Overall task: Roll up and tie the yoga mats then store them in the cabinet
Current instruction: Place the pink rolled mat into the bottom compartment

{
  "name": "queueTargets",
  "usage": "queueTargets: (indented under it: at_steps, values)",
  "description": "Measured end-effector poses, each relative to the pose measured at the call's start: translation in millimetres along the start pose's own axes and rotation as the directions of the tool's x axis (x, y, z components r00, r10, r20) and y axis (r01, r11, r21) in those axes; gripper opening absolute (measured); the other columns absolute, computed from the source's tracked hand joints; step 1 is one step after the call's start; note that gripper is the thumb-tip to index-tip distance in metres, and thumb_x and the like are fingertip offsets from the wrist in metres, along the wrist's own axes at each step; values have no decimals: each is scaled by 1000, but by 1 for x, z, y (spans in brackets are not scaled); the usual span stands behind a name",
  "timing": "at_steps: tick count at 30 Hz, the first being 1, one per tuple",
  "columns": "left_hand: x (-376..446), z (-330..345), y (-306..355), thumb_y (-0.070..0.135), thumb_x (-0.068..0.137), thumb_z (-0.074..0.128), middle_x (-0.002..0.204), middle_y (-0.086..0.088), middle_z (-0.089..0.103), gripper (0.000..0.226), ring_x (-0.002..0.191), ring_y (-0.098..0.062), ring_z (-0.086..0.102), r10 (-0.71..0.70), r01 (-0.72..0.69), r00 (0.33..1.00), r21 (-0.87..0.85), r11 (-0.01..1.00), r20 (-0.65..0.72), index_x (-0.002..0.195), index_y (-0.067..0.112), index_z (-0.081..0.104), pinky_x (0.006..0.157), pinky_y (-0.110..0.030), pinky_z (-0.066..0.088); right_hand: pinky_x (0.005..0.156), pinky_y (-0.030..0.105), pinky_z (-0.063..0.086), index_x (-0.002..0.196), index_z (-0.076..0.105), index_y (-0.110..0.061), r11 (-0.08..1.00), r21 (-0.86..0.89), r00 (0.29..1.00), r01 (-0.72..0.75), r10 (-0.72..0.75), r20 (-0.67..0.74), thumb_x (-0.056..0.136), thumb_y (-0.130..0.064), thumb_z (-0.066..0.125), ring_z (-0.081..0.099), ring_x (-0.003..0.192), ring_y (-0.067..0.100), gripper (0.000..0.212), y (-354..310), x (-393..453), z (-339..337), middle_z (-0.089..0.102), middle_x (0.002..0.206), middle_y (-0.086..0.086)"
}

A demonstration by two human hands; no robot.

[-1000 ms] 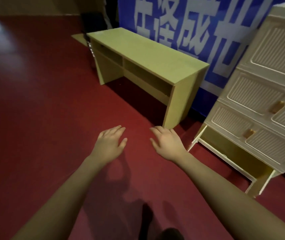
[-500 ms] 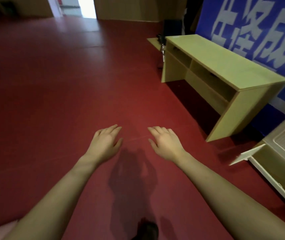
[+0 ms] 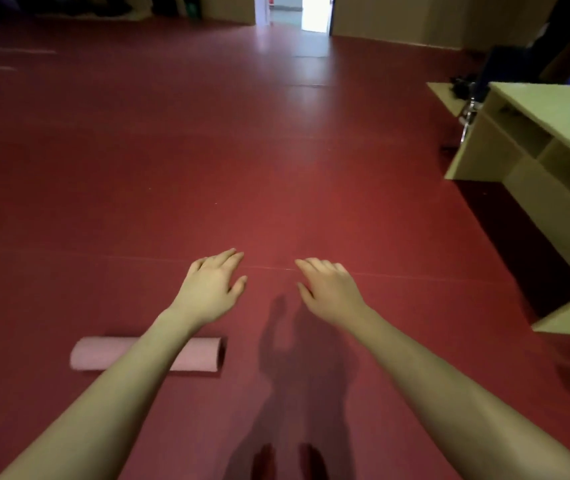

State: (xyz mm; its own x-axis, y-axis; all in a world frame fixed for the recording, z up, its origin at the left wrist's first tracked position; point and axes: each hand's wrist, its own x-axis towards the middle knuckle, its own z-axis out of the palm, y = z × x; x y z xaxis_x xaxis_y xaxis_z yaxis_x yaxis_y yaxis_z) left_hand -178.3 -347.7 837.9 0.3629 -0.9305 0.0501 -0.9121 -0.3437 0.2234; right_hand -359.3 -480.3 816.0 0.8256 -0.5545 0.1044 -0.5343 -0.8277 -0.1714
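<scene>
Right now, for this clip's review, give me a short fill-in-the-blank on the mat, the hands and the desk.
1. The pink mat lies on the floor already ____.
2. The left forearm crosses over the ____.
3. The left hand and right hand both hold ____.
4. The desk stands at the ____ side of the view.

Missing words: rolled up; mat; nothing; right

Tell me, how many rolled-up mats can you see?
1. The pink rolled mat lies on the red floor, partly behind the left forearm. Others may be out of view.
</scene>
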Motion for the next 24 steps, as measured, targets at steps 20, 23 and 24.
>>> queueTargets:
  at_steps: [20, 23, 24]
  values:
    - [38, 9, -318, 48, 87, 26, 153, -1, 32, 66, 138, -19, 31, -34, 39, 985, -23, 999, 172, 145, 18, 34, 108, -29, 17, 98, 36, 32, 144, 35, -15, 998, -60, 977, -16, 28, 212, 99, -34, 40, 44, 126, 25, 49, -214, 204, 144, 45, 141, 4]
    - [77, 25, -343, 42, 96, 36, 153, -2, 32, 56, 139, -19, 30, -23, 29, 977, -27, 999, 210, 145, 17, 35, 109, -31, 18, 96, 36, 32, 143, 36, -14, 997, -43, 970, -59, 67, 232, 98, -35, 40, 45, 125, 26, 49, -212, 244, 166, 46, 140, 4]
    - [89, 30, -351, 37, 98, 41, 153, -3, 32, 52, 140, -18, 29, -17, 27, 975, -40, 999, 222, 145, 16, 35, 109, -31, 18, 96, 36, 33, 143, 36, -14, 996, -31, 966, -82, 87, 243, 98, -34, 40, 45, 125, 26, 49, -212, 255, 172, 46, 140, 5]
